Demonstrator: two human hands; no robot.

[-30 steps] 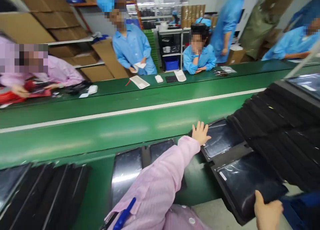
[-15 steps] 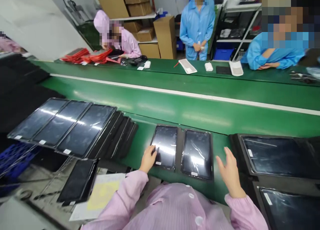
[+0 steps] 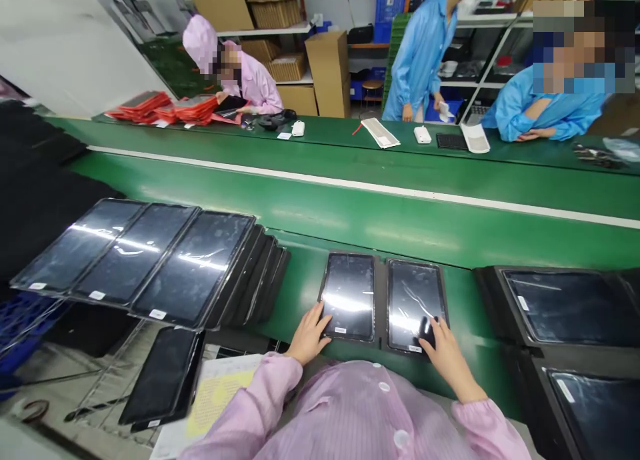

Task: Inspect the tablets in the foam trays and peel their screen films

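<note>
Had both hands on the paired tablets, side by side on a dark backing (image 3: 381,303) at the near part of the bench (image 3: 301,283). Touched the left tablet's (image 3: 349,287) near outer corner with the left hand (image 3: 311,335), fingers parted, thumb apart by the near edge. Laid the right hand (image 3: 447,359) at the right tablet's (image 3: 415,290) near outer corner, fingers loosely spread; could not tell whether any tip hooked underneath. Saw both long axes pointing away from the body, ahead of and between the hands. Noted green surface showing toward the stacked tablets (image 3: 197,267) on the left, a narrower strip toward the tray (image 3: 555,307) on the right, and a seam just beyond the far edges.
</note>
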